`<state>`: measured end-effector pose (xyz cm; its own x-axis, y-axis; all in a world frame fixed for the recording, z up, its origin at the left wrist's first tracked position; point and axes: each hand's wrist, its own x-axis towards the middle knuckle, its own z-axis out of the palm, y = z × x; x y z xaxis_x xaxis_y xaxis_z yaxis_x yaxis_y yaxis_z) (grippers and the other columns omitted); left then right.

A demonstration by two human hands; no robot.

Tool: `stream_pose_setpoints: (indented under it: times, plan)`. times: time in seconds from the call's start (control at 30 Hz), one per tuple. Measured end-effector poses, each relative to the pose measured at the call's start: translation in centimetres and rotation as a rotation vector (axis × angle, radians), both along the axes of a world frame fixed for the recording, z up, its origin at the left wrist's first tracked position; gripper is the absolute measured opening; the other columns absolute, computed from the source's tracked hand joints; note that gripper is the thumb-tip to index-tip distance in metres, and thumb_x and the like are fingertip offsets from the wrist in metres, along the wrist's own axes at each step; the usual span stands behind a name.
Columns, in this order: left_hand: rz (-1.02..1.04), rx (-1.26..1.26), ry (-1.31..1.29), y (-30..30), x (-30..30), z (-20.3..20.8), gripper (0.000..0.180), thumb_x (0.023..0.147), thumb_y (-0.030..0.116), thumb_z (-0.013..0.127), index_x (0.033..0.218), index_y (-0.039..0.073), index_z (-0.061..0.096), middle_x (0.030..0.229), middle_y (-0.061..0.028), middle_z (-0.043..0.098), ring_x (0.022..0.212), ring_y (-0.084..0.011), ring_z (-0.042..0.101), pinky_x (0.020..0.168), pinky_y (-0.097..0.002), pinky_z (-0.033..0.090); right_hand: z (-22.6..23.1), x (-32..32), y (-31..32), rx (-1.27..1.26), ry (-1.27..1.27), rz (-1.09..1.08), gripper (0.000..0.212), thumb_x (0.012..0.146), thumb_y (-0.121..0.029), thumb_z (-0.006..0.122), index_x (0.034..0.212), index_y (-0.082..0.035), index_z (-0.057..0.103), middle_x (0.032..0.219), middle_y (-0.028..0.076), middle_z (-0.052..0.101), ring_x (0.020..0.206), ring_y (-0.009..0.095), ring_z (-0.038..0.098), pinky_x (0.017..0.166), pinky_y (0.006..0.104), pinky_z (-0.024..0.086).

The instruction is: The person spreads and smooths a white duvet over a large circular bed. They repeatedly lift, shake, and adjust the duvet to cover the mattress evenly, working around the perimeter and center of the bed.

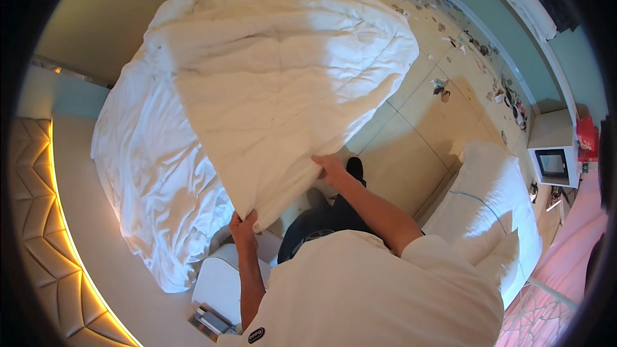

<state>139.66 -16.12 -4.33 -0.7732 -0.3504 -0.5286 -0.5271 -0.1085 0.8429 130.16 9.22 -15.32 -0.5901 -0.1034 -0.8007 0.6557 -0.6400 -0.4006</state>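
Observation:
A large white duvet [276,96] lies spread over the bed, its near end drawn out toward me. My left hand [243,226] grips one corner of it, fingers closed on the cloth. Further along the same near edge, my right hand [330,169] pinches the duvet too. Between my hands the edge hangs in a slack fold. To the left, a crumpled white sheet [154,173] covers the bed beside the duvet and droops at the near corner.
A white bedside cabinet [222,286] stands by my left arm. Scattered litter [508,103] lies on the tiled floor [418,128] at the right. White bedding [475,199] is heaped behind my right elbow. A quilted headboard [48,238] with a light strip lines the left.

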Motion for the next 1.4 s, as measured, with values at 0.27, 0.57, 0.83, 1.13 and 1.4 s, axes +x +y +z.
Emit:
stream_pose_setpoints:
  times: [0.27,0.57,0.83,1.13,1.4]
  plan:
    - [-0.03,-0.334,-0.33,1.2,1.1,-10.4,0.011,0.076,0.006,0.061,0.085,0.001,0.059,0.071,-0.0071,0.059,0.055,-0.0147,0.058,0.042,-0.0269,0.044,-4.2,1.7,4.5,0.062,-0.2,0.1,0.007,0.075,-0.01,0.059,0.078,-0.004,0.056,0.072,0.013,0.06,0.058,0.025,0.057,0.051,0.0378,0.046]
    - [-0.16,-0.211,-0.195,17.0,-10.5,-12.7,0.019,0.081,0.017,0.061,0.088,-0.001,0.058,0.073,-0.0076,0.059,0.06,-0.0142,0.059,0.049,-0.0245,0.048,-3.5,-7.1,20.2,0.003,-0.101,-0.132,0.009,0.079,-0.012,0.058,0.083,-0.009,0.051,0.073,0.009,0.057,0.062,0.022,0.056,0.051,0.034,0.044]
    - [-0.286,0.09,-0.146,40.8,-24.3,-12.1,0.017,0.083,0.016,0.059,0.087,0.0,0.057,0.074,-0.0091,0.06,0.062,-0.0158,0.06,0.054,-0.0263,0.051,-1.8,-14.7,37.1,0.043,0.004,-0.227,0.01,0.078,-0.008,0.057,0.083,-0.006,0.05,0.069,0.009,0.055,0.055,0.019,0.051,0.048,0.0307,0.04]
    - [-0.25,0.177,-0.069,52.4,-35.9,-10.3,0.017,0.085,0.018,0.06,0.087,0.002,0.059,0.075,-0.0074,0.061,0.064,-0.0137,0.061,0.057,-0.0257,0.051,-0.8,-28.2,46.5,0.386,0.17,0.07,0.013,0.081,-0.018,0.06,0.089,-0.009,0.057,0.076,0.002,0.06,0.068,0.014,0.058,0.06,0.0284,0.043]
    - [-0.131,0.168,-0.066,57.2,-42.8,-13.1,0.015,0.086,0.015,0.059,0.094,0.002,0.06,0.081,-0.0034,0.06,0.068,-0.0111,0.056,0.059,-0.0239,0.048,-6.9,-40.6,48.5,1.352,0.591,0.602,0.038,0.07,-0.026,0.066,0.1,-0.006,0.057,0.09,0.015,0.062,0.086,0.032,0.06,0.074,0.0401,0.047]
